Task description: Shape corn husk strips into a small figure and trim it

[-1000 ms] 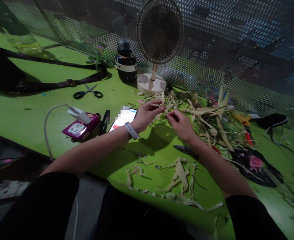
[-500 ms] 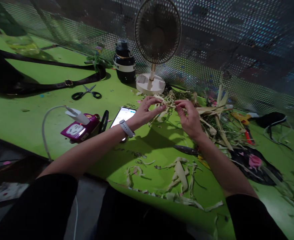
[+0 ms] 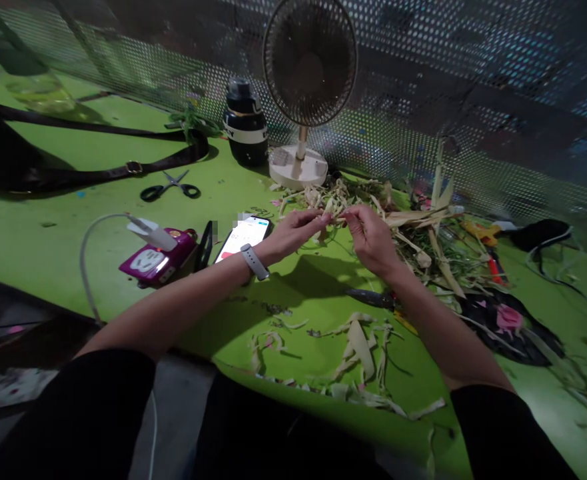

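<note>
My left hand (image 3: 300, 231), with a pale watch band on the wrist, has its fingers closed on one end of a thin, pale dry strip (image 3: 340, 219) that looks like plant husk. At the other end, my right hand (image 3: 372, 239) pinches the same strip between thumb and fingers. Both hands are held above the green table, the fingertips close together. Just behind them lies a heap of pale dry plant scraps (image 3: 340, 192). Long dry stalks and leaves (image 3: 436, 223) spread to the right of my right hand. Fine detail at the fingertips is too small to tell.
A white desk fan (image 3: 300, 167) and a dark bottle (image 3: 246, 130) stand behind. Leftward are a lit phone (image 3: 247, 235), black scissors (image 3: 170, 187) and a purple power socket (image 3: 156, 260). A dark-handled tool (image 3: 370, 297) lies under my right forearm; husk scraps (image 3: 360, 350) lie nearer me.
My right hand has moved slightly left and closed more tightly, bringing its fingertips nearer my left hand. My left hand's fingers have drawn closer together. The view has shifted slightly.
</note>
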The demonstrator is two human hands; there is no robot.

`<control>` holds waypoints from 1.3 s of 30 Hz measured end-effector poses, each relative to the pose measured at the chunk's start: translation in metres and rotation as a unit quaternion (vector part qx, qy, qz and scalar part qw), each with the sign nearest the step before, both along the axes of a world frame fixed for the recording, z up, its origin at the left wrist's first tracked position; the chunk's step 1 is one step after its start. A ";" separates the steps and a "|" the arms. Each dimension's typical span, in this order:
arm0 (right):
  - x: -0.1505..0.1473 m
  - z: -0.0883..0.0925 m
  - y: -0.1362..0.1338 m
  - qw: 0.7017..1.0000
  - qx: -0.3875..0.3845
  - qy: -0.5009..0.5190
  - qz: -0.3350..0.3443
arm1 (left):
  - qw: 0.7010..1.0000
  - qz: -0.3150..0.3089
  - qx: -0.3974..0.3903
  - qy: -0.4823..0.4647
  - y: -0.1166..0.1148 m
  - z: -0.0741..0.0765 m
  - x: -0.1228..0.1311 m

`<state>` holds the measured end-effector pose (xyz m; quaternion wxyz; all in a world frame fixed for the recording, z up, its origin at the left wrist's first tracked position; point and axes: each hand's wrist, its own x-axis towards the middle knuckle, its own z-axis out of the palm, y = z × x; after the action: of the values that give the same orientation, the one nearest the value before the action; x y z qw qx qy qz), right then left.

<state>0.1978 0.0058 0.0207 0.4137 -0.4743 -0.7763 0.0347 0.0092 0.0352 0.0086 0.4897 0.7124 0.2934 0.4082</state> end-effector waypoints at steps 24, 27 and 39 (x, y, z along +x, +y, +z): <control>-0.024 -0.010 -0.005 0.857 -0.278 0.421 0.108 | 0.979 -0.080 -0.184 -0.045 -0.020 0.003 0.013; -0.019 -0.012 -0.001 0.866 -0.269 0.412 0.094 | 0.960 -0.127 -0.241 -0.066 -0.019 0.003 0.013; -0.003 -0.006 0.012 0.860 -0.279 0.413 0.110 | 0.914 -0.202 -0.322 -0.140 -0.010 -0.012 0.009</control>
<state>0.1952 0.0181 0.0145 0.5403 -0.4236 -0.5393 0.4876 0.0178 0.0254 -0.0033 0.8007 0.4957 0.1875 0.2792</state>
